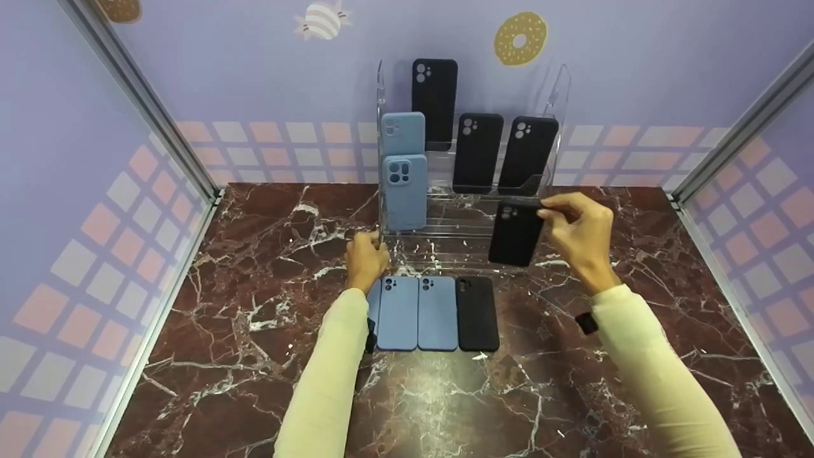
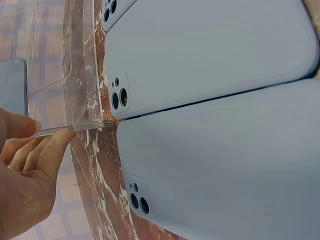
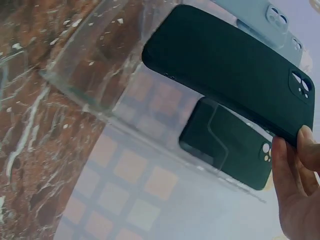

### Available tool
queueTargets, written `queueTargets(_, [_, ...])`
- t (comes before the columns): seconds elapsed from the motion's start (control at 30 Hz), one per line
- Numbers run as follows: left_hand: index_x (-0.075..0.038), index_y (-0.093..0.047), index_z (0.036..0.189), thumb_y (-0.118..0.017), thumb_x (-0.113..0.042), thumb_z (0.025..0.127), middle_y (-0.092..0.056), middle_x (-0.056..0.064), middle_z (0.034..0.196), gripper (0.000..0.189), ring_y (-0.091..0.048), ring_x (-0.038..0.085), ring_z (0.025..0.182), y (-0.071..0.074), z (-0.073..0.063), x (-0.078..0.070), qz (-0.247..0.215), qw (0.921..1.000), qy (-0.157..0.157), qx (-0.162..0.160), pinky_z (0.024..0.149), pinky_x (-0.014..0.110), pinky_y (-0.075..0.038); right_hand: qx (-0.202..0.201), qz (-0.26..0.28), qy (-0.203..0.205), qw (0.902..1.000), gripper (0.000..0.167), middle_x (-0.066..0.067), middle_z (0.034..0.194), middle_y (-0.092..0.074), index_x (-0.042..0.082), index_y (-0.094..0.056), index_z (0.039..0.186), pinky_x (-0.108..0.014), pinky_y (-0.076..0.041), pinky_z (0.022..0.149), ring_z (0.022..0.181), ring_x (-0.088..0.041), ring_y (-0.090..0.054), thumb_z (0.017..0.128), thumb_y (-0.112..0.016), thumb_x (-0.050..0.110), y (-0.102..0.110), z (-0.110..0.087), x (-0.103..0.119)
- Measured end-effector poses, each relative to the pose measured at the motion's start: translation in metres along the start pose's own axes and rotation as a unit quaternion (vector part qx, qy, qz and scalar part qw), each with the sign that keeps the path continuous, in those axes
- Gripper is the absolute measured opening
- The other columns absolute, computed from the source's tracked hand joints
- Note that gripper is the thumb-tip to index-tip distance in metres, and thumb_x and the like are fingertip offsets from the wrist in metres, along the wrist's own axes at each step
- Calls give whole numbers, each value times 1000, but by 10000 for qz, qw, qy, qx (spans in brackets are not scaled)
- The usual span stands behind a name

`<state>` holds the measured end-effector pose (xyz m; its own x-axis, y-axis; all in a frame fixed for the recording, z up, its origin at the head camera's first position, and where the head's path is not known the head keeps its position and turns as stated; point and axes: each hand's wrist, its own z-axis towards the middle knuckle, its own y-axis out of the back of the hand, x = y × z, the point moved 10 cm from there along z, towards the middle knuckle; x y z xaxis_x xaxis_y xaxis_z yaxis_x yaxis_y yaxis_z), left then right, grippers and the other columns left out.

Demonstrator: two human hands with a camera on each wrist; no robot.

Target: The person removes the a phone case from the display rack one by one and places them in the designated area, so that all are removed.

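my left hand (image 1: 367, 256) pinches the rack (image 1: 440, 188) by its edge; my right hand (image 1: 580, 232), the black case (image 1: 514, 234), best squared to the rack.

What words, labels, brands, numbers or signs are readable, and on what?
None readable.
Black case in the right hand: no legible marking.
Lower blue case on the clear stand: any marking too small to read.
Other cases: nothing legible.
Wall prints: pictures and squares, no lettering.
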<state>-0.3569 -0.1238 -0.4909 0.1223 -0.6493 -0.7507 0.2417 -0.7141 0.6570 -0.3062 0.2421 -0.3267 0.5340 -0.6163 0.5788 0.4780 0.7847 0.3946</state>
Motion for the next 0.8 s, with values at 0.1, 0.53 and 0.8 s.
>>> queueTargets(0.1, [-9,-79,106,-66,-10,92,-74,7,86,20,-68,34,96,0,0,-2,7,10000,-65,-9,90,51,-49,215,-126,-165,9996,13,-15,82,-75,-4,-77,85,-8,-46,65,70,8,-61,76,-82,-11,1,-7,-8])
queueTargets(0.53, [-9,-77,117,-66,-9,93,-77,9,99,27,-69,35,103,-1,0,-1,-132,9998,-48,108,93,52,-48,1422,-483,-1308,9800,10,-17,83,-75,-2,-78,87,-9,-46,59,67,-9,-68,79,-82,-5,-8,-47,-60])
queueTargets(0.8, [-9,-73,124,-66,-10,93,-76,10,108,32,-67,35,111,-2,0,1,-193,9998,16,102,97,51,-48,1812,-753,-1665,9663,11,-21,83,-75,-5,-77,89,-12,-42,56,69,-27,-68,79,-82,-4,-17,-72,-87])
